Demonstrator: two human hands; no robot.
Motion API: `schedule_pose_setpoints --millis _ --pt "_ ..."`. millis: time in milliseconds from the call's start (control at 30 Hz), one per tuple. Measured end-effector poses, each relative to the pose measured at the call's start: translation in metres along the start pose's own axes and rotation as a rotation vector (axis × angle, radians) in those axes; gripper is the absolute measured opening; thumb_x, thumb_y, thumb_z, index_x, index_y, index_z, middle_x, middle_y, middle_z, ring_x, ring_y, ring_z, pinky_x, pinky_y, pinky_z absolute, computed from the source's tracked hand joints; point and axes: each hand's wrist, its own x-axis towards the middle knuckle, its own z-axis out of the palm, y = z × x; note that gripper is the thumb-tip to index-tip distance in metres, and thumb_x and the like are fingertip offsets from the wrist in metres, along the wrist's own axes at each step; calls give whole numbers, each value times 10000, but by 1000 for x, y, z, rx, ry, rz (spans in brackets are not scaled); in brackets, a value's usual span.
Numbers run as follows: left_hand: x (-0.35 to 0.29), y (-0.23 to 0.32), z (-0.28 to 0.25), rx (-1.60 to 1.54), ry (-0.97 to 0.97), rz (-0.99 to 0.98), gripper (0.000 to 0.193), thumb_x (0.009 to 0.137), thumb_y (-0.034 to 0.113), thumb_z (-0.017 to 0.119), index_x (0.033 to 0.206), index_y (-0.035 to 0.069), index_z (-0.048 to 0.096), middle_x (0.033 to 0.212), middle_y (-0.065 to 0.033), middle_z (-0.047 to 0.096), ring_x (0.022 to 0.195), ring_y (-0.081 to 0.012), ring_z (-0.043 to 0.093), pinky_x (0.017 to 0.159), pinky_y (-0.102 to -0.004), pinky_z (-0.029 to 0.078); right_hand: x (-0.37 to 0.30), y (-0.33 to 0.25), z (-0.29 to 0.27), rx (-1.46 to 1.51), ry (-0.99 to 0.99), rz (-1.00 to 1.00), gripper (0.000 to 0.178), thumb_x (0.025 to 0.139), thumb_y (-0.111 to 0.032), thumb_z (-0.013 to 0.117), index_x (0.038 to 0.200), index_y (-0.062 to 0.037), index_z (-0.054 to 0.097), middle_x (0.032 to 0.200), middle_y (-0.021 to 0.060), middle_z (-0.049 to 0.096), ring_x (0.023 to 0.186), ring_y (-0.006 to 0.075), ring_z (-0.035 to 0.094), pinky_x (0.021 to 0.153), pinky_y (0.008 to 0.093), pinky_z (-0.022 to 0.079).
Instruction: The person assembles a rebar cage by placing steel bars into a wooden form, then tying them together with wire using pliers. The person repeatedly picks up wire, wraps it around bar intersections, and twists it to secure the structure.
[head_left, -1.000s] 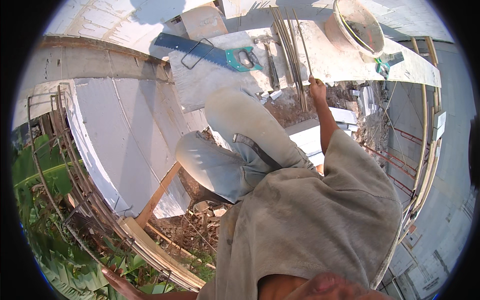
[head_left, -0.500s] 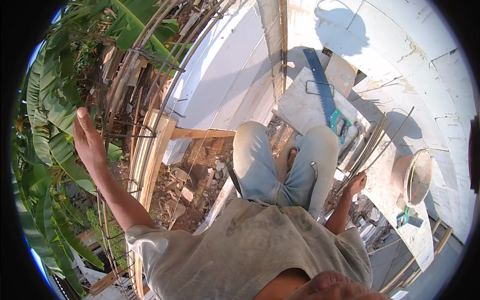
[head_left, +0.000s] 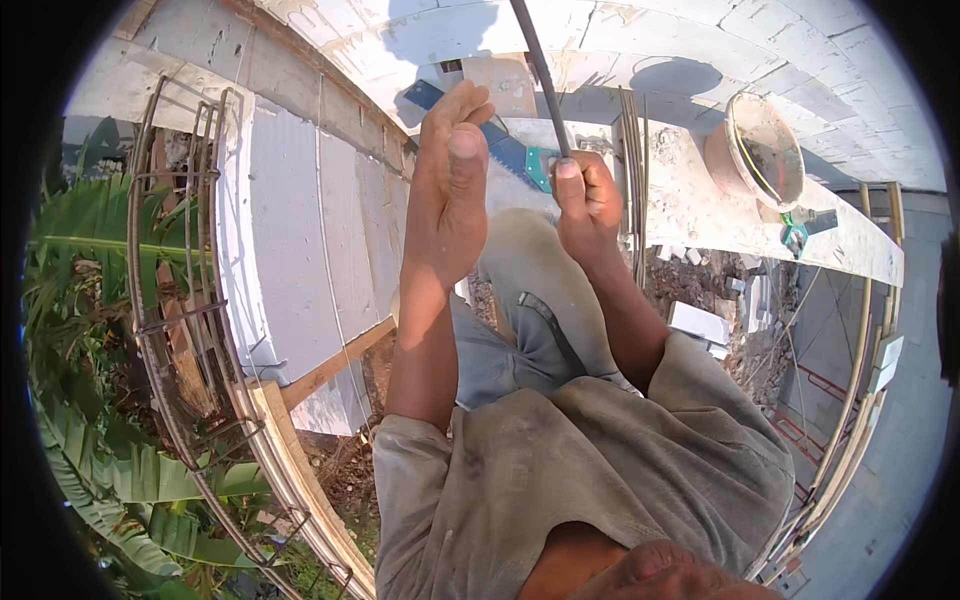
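Grasped in my right hand is a thin dark metal rod, which rises away from me above the thumb. My left hand is raised beside it, open, with its fingers stretched and nothing in it. Beyond both hands lies a handsaw with a teal handle and blue blade; my hands hide part of it. Several more thin rods lean just right of my right hand.
On a pale board at right stand a mortar-stained bucket and a green-handled trowel. A rebar cage runs along the left, next to a white block wall and large green leaves. Rubble covers the ground.
My left hand has swung in from the far left to the middle. My right hand has moved up and inward, bringing the rod up in front of me. The view has turned rightward.
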Motion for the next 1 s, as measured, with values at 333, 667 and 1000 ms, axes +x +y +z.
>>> schedule_pose_setpoints --millis 333,667,1000 --pt "3 19 -46 239 360 -348 476 952 544 503 791 98 458 623 45 284 483 -54 212 419 -202 179 52 147 -298 -181 1477 480 744 878 -383 639 1328 131 345 1279 227 466 1121 340 536 925 433 463" --pt "-73 -54 -105 368 207 -743 481 980 536 440 755 111 467 568 66 283 446 -29 238 401 -210 165 75 240 -387 569 1142 518 308 940 -41 377 1238 27 412 1266 228 486 1020 397 620 804 541 596" --pt "-79 -71 -86 397 115 -792 466 989 501 437 753 101 477 557 75 286 455 -25 252 407 -213 169 -30 159 -280 527 1124 609 326 892 -13 461 1113 196 343 1140 307 489 932 436 643 749 497 633"
